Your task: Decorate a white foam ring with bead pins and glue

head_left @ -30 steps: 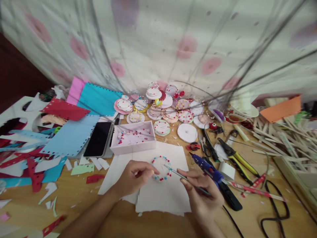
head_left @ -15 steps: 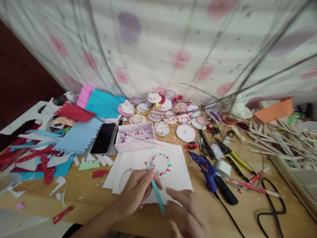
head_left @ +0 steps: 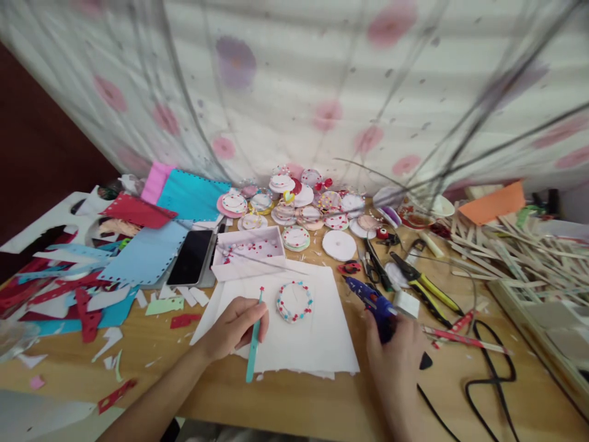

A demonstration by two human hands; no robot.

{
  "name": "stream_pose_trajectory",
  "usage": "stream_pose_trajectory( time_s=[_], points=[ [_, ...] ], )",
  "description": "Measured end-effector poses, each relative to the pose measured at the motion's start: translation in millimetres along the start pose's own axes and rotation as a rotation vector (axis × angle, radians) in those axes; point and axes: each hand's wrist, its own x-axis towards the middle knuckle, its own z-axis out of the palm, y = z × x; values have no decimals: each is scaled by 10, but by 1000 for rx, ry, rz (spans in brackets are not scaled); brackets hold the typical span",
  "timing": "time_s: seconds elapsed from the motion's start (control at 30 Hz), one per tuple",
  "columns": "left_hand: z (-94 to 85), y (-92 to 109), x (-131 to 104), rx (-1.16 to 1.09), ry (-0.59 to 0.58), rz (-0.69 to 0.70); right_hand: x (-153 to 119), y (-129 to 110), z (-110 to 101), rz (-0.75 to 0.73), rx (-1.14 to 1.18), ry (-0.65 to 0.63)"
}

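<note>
My left hand (head_left: pixel 239 325) is closed around teal tweezers (head_left: pixel 253 353), whose tip pinches a tiny red piece. Just right of it, a ring of red, blue and white beads (head_left: pixel 294 302) lies on white paper sheets (head_left: pixel 322 337). My right hand (head_left: pixel 398 356) has its fingers around a blue hot glue gun (head_left: pixel 368 294), which still lies on the table with its nozzle toward the paper. Part of the gun's handle is hidden by that hand. A white box (head_left: pixel 251 267) holding small red pieces stands behind the sheets.
Many small decorated paper discs (head_left: pixel 308 215) crowd the back. Pliers (head_left: pixel 427 285), scissors (head_left: pixel 370 267) and black cable (head_left: pixel 492 362) lie right, near wooden sticks (head_left: pixel 497 245). Left are a phone (head_left: pixel 191 258), felt sheets (head_left: pixel 142 252) and scraps.
My right hand has moved right and up from beside the tweezers onto the glue gun. My left hand has shifted left with the tweezers, which now stand more upright.
</note>
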Motion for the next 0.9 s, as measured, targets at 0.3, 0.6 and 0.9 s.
stream_pose_trajectory(
  time_s=[0.3, 0.6, 0.9],
  points=[
    [-107, -59, 194, 36, 25, 11, 295, 12, -25, 171, 225, -66],
    [-98, -240, 655, 55, 6, 28, 596, -737, 304, 410, 762, -300],
    [-160, -271, 645, 43, -77, -12, 347, -648, 556, 525, 725, -369]
  ],
)
